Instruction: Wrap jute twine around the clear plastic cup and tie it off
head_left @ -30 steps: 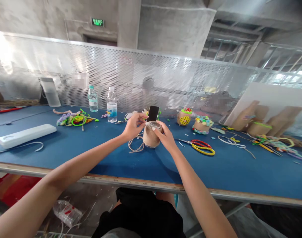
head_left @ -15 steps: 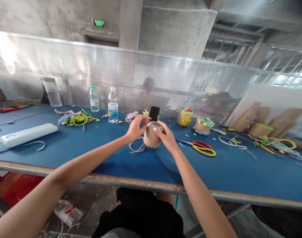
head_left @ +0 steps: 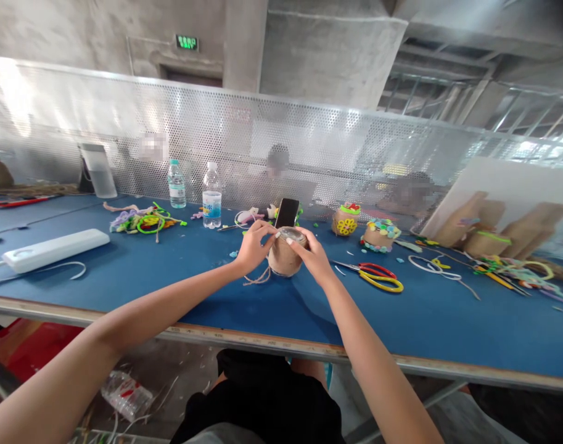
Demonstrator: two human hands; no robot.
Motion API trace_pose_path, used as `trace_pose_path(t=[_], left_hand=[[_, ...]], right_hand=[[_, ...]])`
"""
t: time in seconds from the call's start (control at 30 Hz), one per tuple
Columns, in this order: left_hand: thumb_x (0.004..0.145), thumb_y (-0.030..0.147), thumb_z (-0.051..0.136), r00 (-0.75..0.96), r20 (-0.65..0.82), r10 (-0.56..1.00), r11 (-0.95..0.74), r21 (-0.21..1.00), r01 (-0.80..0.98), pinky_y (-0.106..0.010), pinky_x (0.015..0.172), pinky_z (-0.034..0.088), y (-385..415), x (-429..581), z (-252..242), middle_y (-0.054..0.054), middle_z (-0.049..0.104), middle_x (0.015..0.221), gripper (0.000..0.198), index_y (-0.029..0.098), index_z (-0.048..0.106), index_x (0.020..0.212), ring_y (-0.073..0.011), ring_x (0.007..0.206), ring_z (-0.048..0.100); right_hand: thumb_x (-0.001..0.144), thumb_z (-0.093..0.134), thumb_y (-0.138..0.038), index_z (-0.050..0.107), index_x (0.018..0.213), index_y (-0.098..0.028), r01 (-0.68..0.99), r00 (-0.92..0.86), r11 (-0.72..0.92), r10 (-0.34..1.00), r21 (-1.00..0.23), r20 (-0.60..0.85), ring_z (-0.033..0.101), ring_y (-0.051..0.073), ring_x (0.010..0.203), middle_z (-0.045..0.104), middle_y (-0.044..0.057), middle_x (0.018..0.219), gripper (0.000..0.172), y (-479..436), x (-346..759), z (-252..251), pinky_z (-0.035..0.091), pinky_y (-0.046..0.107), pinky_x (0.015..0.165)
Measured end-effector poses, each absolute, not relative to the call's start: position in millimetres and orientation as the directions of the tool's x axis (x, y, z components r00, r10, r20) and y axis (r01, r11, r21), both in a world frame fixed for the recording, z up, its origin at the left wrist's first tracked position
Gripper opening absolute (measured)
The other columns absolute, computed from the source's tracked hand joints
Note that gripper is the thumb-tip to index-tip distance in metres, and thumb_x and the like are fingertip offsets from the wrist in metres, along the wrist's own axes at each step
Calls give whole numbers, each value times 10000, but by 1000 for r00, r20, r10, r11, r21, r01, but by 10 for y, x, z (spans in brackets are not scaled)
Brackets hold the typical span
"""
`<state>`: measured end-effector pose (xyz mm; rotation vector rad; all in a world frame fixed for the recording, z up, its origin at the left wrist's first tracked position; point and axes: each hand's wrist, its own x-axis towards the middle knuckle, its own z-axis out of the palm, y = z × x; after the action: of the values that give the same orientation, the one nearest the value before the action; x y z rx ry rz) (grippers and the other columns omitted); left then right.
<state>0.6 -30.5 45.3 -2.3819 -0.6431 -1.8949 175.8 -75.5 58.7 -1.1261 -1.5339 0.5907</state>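
Observation:
A small jar wrapped in brown twine stands between my hands near the middle of the blue table, its glass rim facing up. My left hand is at the rim's left side, with thumb and fingers pinched together there. Curved around the right side of the jar, my right hand grips it with the thumb near the rim. A loose length of twine lies at the jar's lower left. Just behind the jar, a black phone leans upright.
Red-and-yellow scissors lie right of the jar. Two decorated jars stand behind them. Water bottles, a pile of coloured craft cords and a white power strip are at left. Twine-wrapped bottles are at right.
My left hand has moved slightly down and closer against the jar's left side. The loop of twine at the jar's lower left has become smaller. My right hand stays on the jar.

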Motion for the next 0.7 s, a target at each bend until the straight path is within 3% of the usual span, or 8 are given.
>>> trace_pose_path(t=[0.1, 0.2, 0.3, 0.4, 0.53, 0.7], left_hand=[[914, 137, 548, 223, 941, 254, -936, 181, 301, -344, 837, 541, -354, 32, 426, -70, 616, 967, 73, 170, 609, 893, -181, 930, 608], [941, 211, 521, 219, 926, 308, -921, 232, 314, -373, 869, 534, -353, 58, 418, -94, 604, 1011, 65, 168, 569, 931, -203, 985, 602], [970, 280, 451, 263, 900, 348, -898, 239, 369, -462, 992, 472, -305, 60, 425, -180, 541, 1228, 285, 138, 466, 1217, -264, 1193, 525], [1003, 298, 312, 430, 849, 306, -916, 139, 377, -516, 1120, 336, -243, 34, 447, -214, 402, 1436, 451, 121, 272, 1416, -286, 1375, 362], [1014, 300, 218, 585, 764, 273, -935, 69, 347, -509, 1160, 275, -167, -10, 482, -150, 421, 1464, 451, 160, 299, 1435, -269, 1431, 284], [1010, 323, 222, 612, 738, 285, -939, 86, 333, -525, 1120, 334, -123, -27, 502, -189, 477, 1414, 459, 114, 373, 1389, -283, 1373, 393]], right_hand=[[712, 655, -531, 549, 1193, -198, 318, 32, 436, 882, -842, 469, 532, 286, 1252, 586, 121, 1323, 595, -735, 1767, 576, 388, 437, 1084], [726, 653, -517, 546, 1162, -219, 307, 14, 457, 875, -835, 484, 542, 272, 1230, 601, 99, 1291, 539, -703, 1775, 553, 387, 438, 1078], [728, 655, -498, 537, 1164, -246, 304, 5, 496, 853, -813, 523, 540, 266, 1224, 602, 77, 1290, 517, -664, 1786, 524, 386, 445, 1075], [730, 638, -491, 538, 1177, -245, 307, -8, 545, 822, -781, 570, 541, 266, 1224, 598, 79, 1299, 520, -629, 1797, 501, 381, 446, 1083], [740, 619, -493, 566, 1150, -236, 328, -17, 536, 827, -778, 562, 539, 270, 1234, 615, 79, 1285, 487, -616, 1806, 504, 375, 444, 1095], [738, 632, -491, 565, 1168, -241, 319, -21, 518, 841, -793, 541, 532, 274, 1248, 613, 75, 1300, 502, -641, 1802, 534, 365, 444, 1103]])
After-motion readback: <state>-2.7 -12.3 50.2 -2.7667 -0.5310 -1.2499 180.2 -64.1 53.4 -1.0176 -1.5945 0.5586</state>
